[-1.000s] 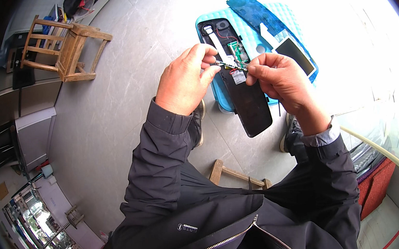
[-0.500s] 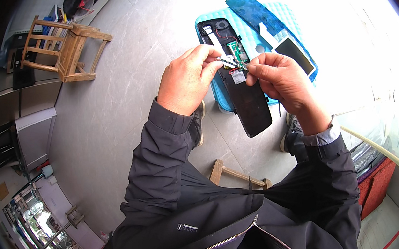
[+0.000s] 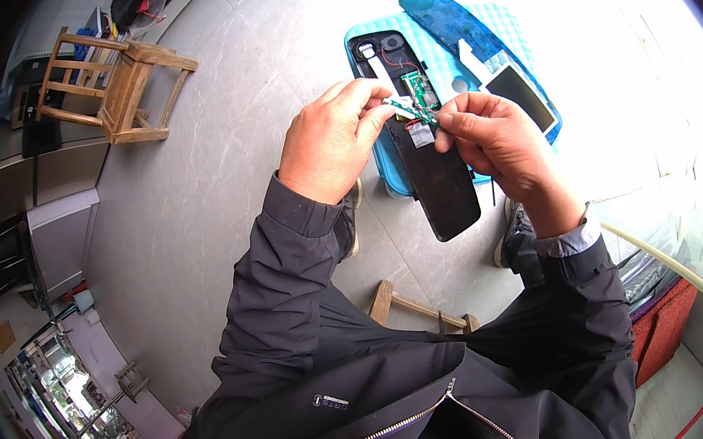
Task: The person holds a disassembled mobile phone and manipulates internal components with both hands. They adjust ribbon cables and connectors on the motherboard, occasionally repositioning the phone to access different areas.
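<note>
Between my two hands is a small narrow circuit board (image 3: 406, 109). My left hand (image 3: 325, 141) pinches its left end, thumb against fingers. At the other end, the fingertips of my right hand (image 3: 497, 140) are pressed together on it. Below lies an open black device casing (image 3: 444, 195), long with rounded ends. Inside it sit a green circuit board (image 3: 418, 88), a round speaker (image 3: 391, 43), thin red wires, a white ribbon cable (image 3: 378, 68) and a silvery square part (image 3: 420, 135). My fingers hide part of the boards.
A bright blue ridged stool top (image 3: 391, 168) carries the casing, a blue film-covered panel (image 3: 441, 19) and a small dark screen (image 3: 519, 93). A wooden chair (image 3: 129, 93) stands on the grey tiled floor (image 3: 203, 161) to the left. Part of a wooden stool (image 3: 415, 305) shows between my legs.
The small circuit board has tilted slightly between my fingers, so its green face shows more. My hands have barely moved; the casing and stool stay put.
</note>
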A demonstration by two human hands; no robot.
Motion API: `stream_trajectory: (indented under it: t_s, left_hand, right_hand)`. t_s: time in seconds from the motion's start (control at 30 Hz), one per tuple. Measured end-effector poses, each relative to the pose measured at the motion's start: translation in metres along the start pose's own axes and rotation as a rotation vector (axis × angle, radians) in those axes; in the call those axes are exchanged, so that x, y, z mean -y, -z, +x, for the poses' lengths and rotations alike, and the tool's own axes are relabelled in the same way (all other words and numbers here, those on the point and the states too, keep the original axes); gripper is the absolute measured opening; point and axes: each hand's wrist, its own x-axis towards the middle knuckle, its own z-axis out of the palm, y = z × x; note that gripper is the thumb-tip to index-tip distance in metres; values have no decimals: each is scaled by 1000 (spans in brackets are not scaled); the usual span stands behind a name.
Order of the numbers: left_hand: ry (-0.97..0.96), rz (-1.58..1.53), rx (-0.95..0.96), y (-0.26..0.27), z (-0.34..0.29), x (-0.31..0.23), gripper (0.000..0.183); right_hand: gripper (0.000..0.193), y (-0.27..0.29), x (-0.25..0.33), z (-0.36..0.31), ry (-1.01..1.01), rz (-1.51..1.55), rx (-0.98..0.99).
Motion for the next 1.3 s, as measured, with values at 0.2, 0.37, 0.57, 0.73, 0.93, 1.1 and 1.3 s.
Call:
stream_trajectory:
  t_s: [0.2,0.37,0.57,0.73,0.93,1.1,1.3]
  left_hand:
    - [-11,13,-7,1,0,-2,21]
    - [-10,23,-4,1,-1,-3,21]
    - [3,22,9,0,0,0,21]
    - [10,-1,1,-1,0,-1,21]
    - [9,6,3,0,0,-2,20]
    - [1,0,-4,-1,1,-2,20]
    - [-6,9,-11,-1,1,-3,19]
  right_hand:
    - [14,1,-1,0,-4,10,5]
    - [13,-2,-2,2,-1,36,-28]
    - [13,-2,0,0,-12,29,-31]
    - [15,0,2,-1,-10,20,9]
    - [15,1,1,0,-13,29,15]
    - [14,1,1,0,-16,47,28]
    - [14,1,1,0,-22,57,23]
